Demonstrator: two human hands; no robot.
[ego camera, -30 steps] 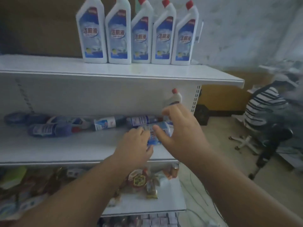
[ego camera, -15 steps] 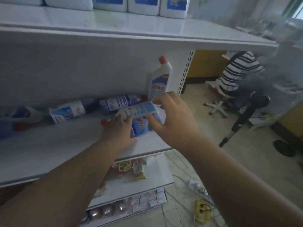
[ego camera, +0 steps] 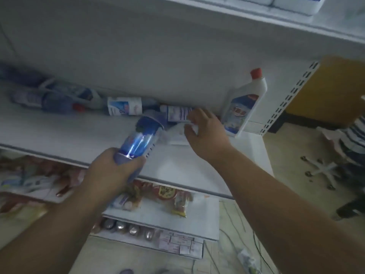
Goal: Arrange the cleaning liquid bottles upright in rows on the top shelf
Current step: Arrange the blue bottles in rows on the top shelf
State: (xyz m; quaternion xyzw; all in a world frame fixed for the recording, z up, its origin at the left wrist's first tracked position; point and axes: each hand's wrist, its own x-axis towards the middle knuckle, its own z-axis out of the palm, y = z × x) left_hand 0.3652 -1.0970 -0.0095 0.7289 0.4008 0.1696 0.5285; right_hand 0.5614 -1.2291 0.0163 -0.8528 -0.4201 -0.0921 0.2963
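Left grip: left hand (ego camera: 112, 171) curls round the neck end of a blue bottle (ego camera: 139, 141), base pointing up and away, tilted over the middle shelf (ego camera: 59, 133).
Right grip: right hand (ego camera: 207, 133) reaches beyond and right of the held bottle; fingers loosely spread, thumb and fingertips at a white bottle (ego camera: 177, 135) lying on the shelf. Whether it pinches that bottle, I cannot tell.
Labels: held bottle has a glossy blue label, writing blurred. Nothing on any bottle can be read.
Upright bottle: white bottle with red cap (ego camera: 244, 103) stands just right of the right hand, against the back panel, blue label facing out.
Lying bottles: several blue and white bottles (ego camera: 124, 108) lie on their sides along the back of the shelf, left of both hands.
Top shelf: top shelf (ego camera: 276, 18) carries white bottle bases (ego camera: 296, 3) at the upper right, cut off by the frame edge.
Lower shelves: snack packets (ego camera: 164, 192) lie below the left hand; lower still, small boxes (ego camera: 177, 244).
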